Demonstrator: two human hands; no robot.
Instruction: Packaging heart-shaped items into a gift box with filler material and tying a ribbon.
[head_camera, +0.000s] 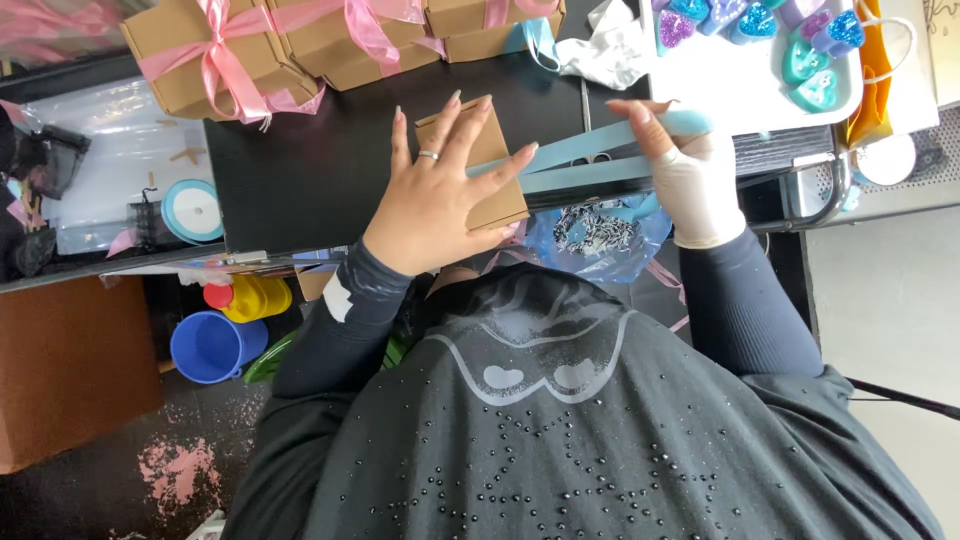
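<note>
My left hand (440, 195), bare with a ring, lies flat with fingers spread on a small brown cardboard box (493, 150) on the black table (300, 170). A light blue ribbon (590, 150) runs from under that hand across the box toward the right. My right hand (685, 170), in a white glove, pinches the ribbon's far end and holds it taut. Scissors (588, 120) lie on the table partly under the ribbon.
Several brown boxes tied with pink ribbon (250, 50) stand at the table's far edge. A white tray (740, 90) holds blue and purple heart shapes. A blue ribbon spool (192, 210), a blue cup (210, 345), a yellow container (255, 297) and a blue plastic bag (600, 235) sit nearby.
</note>
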